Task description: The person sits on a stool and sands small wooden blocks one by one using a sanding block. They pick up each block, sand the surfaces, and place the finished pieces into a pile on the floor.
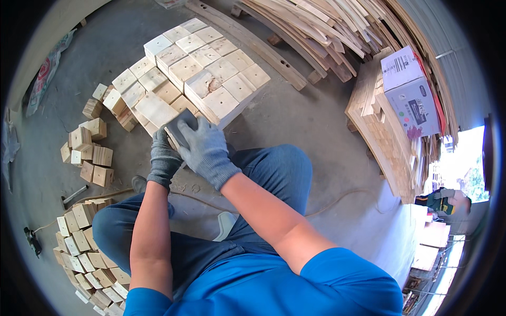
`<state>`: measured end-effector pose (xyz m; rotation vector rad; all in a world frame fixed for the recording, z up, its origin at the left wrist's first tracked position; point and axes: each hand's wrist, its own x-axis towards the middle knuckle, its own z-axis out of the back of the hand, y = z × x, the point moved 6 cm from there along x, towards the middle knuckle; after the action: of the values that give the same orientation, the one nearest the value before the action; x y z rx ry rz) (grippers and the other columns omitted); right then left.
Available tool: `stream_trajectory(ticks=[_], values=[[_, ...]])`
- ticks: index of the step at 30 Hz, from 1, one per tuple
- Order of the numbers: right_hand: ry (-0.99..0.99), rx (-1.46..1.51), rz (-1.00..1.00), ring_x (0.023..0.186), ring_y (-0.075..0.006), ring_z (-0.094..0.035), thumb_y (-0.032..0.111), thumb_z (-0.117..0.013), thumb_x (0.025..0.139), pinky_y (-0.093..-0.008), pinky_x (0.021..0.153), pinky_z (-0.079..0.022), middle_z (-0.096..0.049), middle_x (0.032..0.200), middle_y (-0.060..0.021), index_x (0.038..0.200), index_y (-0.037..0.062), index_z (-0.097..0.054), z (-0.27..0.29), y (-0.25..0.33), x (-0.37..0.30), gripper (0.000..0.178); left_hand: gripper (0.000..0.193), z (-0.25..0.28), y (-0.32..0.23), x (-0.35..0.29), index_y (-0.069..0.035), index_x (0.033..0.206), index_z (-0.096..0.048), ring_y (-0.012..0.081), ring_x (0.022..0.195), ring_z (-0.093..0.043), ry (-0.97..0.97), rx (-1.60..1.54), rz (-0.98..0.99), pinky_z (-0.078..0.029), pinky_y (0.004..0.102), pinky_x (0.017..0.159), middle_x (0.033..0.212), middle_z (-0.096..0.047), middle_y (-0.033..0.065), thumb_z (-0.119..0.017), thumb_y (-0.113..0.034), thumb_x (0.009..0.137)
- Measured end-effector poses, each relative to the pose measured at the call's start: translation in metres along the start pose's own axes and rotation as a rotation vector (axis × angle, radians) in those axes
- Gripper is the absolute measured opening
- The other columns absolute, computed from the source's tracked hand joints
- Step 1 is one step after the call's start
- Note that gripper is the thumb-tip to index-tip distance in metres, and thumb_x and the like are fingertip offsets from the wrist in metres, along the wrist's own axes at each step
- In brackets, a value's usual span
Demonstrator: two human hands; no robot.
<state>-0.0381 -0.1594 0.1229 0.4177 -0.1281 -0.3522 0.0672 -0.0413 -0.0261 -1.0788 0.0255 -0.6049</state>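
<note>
My right hand (204, 151), in a grey knit glove, grips a dark grey rectangular block (180, 126) that looks like a sanding block. It presses against the near end of a pale wooden block (156, 109). My left hand (164, 157), gloved the same way, is closed at that wooden block's near edge; part of its grip is hidden. Right behind both hands stands a stack of square-ended wooden blocks (205, 55), most with a small hole in the end. The lower front part of the stack (141, 79) is nearest my hands.
Loose wooden blocks (84, 138) lie left of the stack. A second block pile (87, 237) stands by my left knee, near a hammer (74, 195). A hose (337, 199) crosses the floor. Long planks (316, 31) and a carton (411, 92) are right; another person (445, 200) is far right.
</note>
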Motion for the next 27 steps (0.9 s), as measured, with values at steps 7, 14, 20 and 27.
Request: stream_trajectory(ticks=[7,14,20,27], values=[[0.07,-0.031,0.01,0.127,-0.046,-0.059,0.038,-0.083,0.085,-0.0561,0.106,-0.049,-0.052,0.15,-0.0273,0.152,0.0185,-0.062,0.017,-0.031,-0.085,0.073,0.086,0.007,-0.022,0.003,-0.009,0.137,-0.06,0.0364,0.117,-0.066,0.019,0.072,0.07,-0.056,0.0446,0.104,0.127,-0.064,0.0183,-0.1,-0.026,0.063],[0.065,0.043,-0.043,0.133,-0.0493,-0.056,0.039,-0.081,0.086,-0.0597,0.111,-0.045,-0.051,0.154,-0.0308,0.154,0.0184,-0.061,0.016,-0.068,-0.122,0.074,0.087,0.017,-0.032,-0.003,-0.005,0.134,-0.061,0.0299,0.115,-0.067,-0.081,-0.172,0.088,-0.056,0.0424,0.104,0.125,-0.067,0.0147,-0.101,-0.023,0.059],[-0.063,0.184,0.026,0.122,-0.0467,-0.063,0.033,-0.084,0.082,-0.0587,0.106,-0.05,-0.061,0.142,-0.0242,0.144,0.0171,-0.069,0.001,-0.064,-0.114,0.065,0.092,0.076,-0.06,-0.003,-0.003,0.141,-0.054,0.0219,0.122,-0.068,-0.129,-0.081,0.014,-0.058,0.0384,0.104,0.136,-0.068,0.0116,-0.105,-0.014,0.064],[0.162,0.141,0.042,0.136,-0.0441,-0.056,0.041,-0.086,0.086,-0.0545,0.116,-0.044,-0.057,0.151,-0.0229,0.155,0.0208,-0.061,-0.022,-0.043,-0.11,0.077,0.088,0.146,-0.082,-0.035,-0.004,0.142,-0.051,0.0218,0.127,-0.068,-0.314,-0.332,0.047,-0.059,0.0371,0.108,0.139,-0.067,0.0104,-0.101,-0.01,0.07]])
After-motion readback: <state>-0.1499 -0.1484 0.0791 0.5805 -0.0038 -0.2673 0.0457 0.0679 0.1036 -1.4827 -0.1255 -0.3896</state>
